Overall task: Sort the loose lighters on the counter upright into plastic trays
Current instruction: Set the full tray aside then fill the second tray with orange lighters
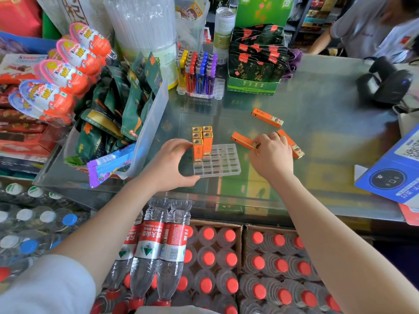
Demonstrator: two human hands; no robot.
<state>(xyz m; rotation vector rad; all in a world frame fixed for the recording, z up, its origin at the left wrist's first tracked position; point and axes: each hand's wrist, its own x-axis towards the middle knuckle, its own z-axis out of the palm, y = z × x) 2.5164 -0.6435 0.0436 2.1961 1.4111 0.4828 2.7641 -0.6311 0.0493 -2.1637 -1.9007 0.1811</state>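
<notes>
Centre of frame: clear plastic tray lies flat on the glass bench. Only its upper-left corner is filled, with about six orange lighters standing upright in two columns, gold caps up. The rest of the grid cells show bare, so most of this tray is still to be loaded.

Left hand: fingers curved around the tray's left edge, thumb at the near corner, fingertips touching the nearest standing lighter. It reads as steadying the tray rather than carrying anything.

Right hand: palm down just right of the tray, fingers curled over the loose stock. It appears to be pinching the gold end of one lying lighter between thumb and forefinger; whether the lighter is lifted or still flat on the glass I cannot tell.

Loose lighters left on the bench, as far as visible: the one under the right hand's fingers, a second partly hidden behind the knuckles and angled toward the lower right, and a third lying apart further up the frame. More could be hidden under the hand.

Upper centre of frame: a second tray holds yellow, red, blue and purple lighters upright and looks nearly full, with a few spare cells at its right edge.

Judgement: early-to-middle stage for the orange batch. About six are seated and at least three are still lying down, with ample free cells to take them. Step in hand looks like picking up the next lighter.
</notes>
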